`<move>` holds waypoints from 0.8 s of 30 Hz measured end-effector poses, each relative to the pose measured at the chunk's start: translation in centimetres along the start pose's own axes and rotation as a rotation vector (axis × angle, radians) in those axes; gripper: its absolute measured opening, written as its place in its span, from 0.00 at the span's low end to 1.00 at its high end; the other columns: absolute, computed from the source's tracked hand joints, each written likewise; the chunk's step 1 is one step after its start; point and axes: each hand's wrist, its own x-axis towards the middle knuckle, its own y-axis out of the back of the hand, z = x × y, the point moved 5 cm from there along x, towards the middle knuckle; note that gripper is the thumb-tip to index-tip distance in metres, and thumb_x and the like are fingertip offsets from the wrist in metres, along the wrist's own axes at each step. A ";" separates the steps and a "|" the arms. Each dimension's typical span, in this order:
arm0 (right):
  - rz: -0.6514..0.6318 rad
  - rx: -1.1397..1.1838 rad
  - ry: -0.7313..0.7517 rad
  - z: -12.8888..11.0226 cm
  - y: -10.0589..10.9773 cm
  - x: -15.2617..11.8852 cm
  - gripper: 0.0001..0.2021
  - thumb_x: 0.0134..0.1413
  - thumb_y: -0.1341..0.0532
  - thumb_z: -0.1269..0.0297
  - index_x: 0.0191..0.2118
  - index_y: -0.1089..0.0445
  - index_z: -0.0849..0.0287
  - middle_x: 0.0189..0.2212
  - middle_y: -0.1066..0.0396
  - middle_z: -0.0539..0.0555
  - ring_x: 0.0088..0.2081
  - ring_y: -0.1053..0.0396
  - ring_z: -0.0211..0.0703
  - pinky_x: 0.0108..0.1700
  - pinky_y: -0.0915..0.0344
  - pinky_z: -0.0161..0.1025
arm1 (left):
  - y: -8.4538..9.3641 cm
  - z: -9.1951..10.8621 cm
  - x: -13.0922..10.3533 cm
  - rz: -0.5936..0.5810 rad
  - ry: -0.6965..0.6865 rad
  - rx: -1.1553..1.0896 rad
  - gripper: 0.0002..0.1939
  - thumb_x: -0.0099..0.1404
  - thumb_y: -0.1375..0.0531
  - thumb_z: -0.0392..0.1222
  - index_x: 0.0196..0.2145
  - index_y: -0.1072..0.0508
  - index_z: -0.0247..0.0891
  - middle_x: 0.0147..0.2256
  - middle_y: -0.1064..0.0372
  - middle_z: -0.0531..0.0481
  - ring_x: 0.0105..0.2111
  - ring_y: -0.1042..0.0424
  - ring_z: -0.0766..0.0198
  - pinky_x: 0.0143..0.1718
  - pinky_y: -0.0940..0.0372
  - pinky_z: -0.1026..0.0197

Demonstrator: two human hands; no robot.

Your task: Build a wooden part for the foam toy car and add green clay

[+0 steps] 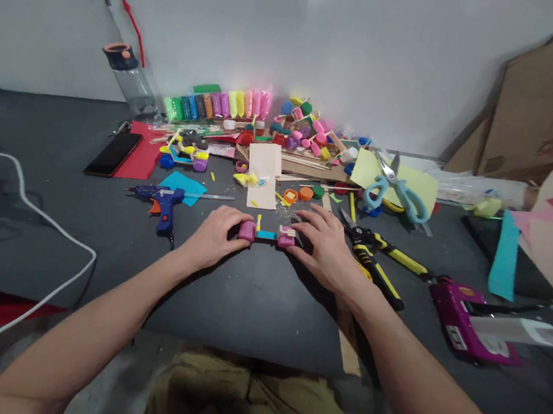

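Note:
On the dark table in front of me lies a small handmade toy vehicle (267, 235). Purple wheels sit at both ends, with a blue strip between them, a yellow upright piece near the left end and pale sticks on the right end. The thumb and fingers of my left hand (220, 235) close around the left purple wheels. At the other end, my right hand (321, 246) has its thumb and fingers around the right purple wheels. A similar finished-looking toy vehicle (185, 152) with blue and purple wheels stands farther back on the left.
A blue glue gun (159, 202) lies left of my hands. Yellow-black pliers (380, 263) are beside my right forearm, with blue-handled scissors (394, 188) behind. Colourful clay packs (218, 104), bottle caps and a water bottle (135, 85) line the wall. A phone (114, 153) rests at left.

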 end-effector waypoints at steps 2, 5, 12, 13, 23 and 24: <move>0.012 0.016 -0.003 0.0 0.0 0.0 0.15 0.58 0.34 0.61 0.49 0.25 0.60 0.57 0.30 0.65 0.66 0.44 0.68 0.63 0.46 0.69 | -0.1 -0.2 0.0 0.005 0.004 -0.012 0.19 0.63 0.35 0.39 0.51 0.27 0.39 0.49 0.26 0.44 0.51 0.31 0.51 0.57 0.38 0.45; 0.051 0.060 -0.005 0.0 0.4 -0.1 0.21 0.55 0.32 0.57 0.52 0.27 0.59 0.58 0.30 0.66 0.66 0.44 0.70 0.64 0.49 0.72 | 0.0 -0.6 -0.2 0.022 0.013 -0.039 0.26 0.60 0.32 0.41 0.56 0.30 0.40 0.54 0.28 0.42 0.55 0.33 0.49 0.59 0.40 0.43; 0.394 0.224 -0.067 -0.5 4.0 -0.7 0.12 0.66 0.41 0.58 0.50 0.30 0.57 0.51 0.26 0.63 0.54 0.29 0.53 0.56 0.34 0.53 | 1.7 -0.2 -0.5 0.175 0.004 -0.140 0.19 0.68 0.40 0.51 0.54 0.29 0.41 0.52 0.26 0.44 0.54 0.30 0.54 0.57 0.37 0.49; 0.449 0.240 -0.080 -0.6 4.6 -0.9 0.08 0.67 0.43 0.62 0.45 0.29 0.56 0.44 0.24 0.59 0.48 0.27 0.50 0.51 0.32 0.49 | 2.1 -0.2 -0.6 0.230 0.017 -0.149 0.15 0.71 0.44 0.49 0.49 0.27 0.40 0.48 0.25 0.45 0.50 0.28 0.56 0.54 0.35 0.51; 0.174 0.371 0.215 -6.2 2.0 -2.3 0.06 0.66 0.44 0.71 0.42 0.30 0.58 0.32 0.25 0.53 0.32 0.28 0.39 0.35 0.35 0.35 | 3.0 -1.5 -0.8 0.438 0.110 -0.138 0.06 0.69 0.44 0.38 0.39 0.27 0.38 0.35 0.27 0.49 0.36 0.28 0.62 0.40 0.34 0.59; 0.094 0.374 0.263 -6.9 1.3 -2.4 0.06 0.67 0.44 0.70 0.43 0.29 0.59 0.31 0.25 0.52 0.31 0.29 0.38 0.34 0.37 0.34 | 2.8 -1.4 -0.7 0.409 0.096 -0.132 0.07 0.68 0.44 0.36 0.42 0.26 0.38 0.38 0.26 0.48 0.40 0.28 0.61 0.44 0.33 0.58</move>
